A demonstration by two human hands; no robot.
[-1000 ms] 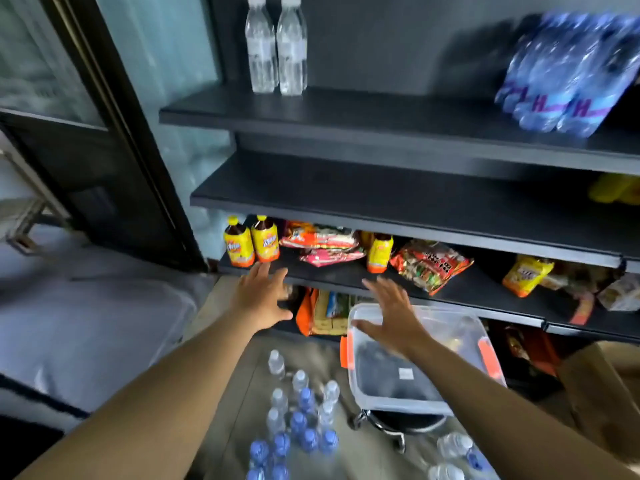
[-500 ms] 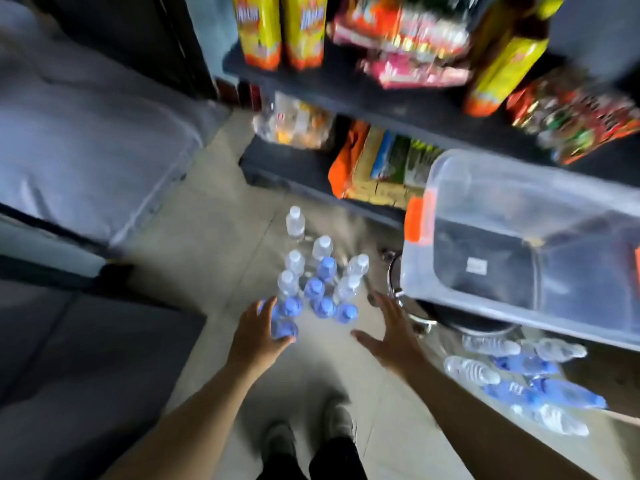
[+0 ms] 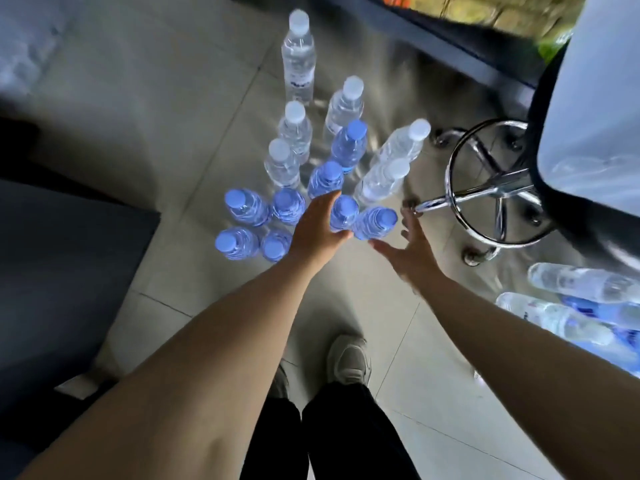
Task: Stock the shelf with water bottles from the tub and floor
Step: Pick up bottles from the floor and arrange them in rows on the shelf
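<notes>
Several upright water bottles stand clustered on the tiled floor: blue-capped ones [image 3: 325, 178] nearer me, white-capped ones [image 3: 298, 57] behind. My left hand [image 3: 317, 230] reaches into the cluster, fingers straight, its thumb side against a blue-capped bottle [image 3: 343, 213]. My right hand [image 3: 410, 251] is spread open just right of another blue-capped bottle [image 3: 377, 221], not gripping it. More bottles [image 3: 581, 284] lie on their sides on the floor at the right. The clear plastic tub [image 3: 595, 98] shows at the top right edge. The shelf's lowest board [image 3: 433, 27] runs across the top.
A chrome stool base [image 3: 495, 192] with castors stands right of the cluster, under the tub. A dark grey cushioned block [image 3: 69, 271] fills the left side. My shoes [image 3: 349, 362] and dark trousers are below the hands on the pale tiles.
The view has tilted from the shelves down to the floor. Both hands dropped from shelf height to the upright bottles; the left one now touches a blue-capped bottle.
</notes>
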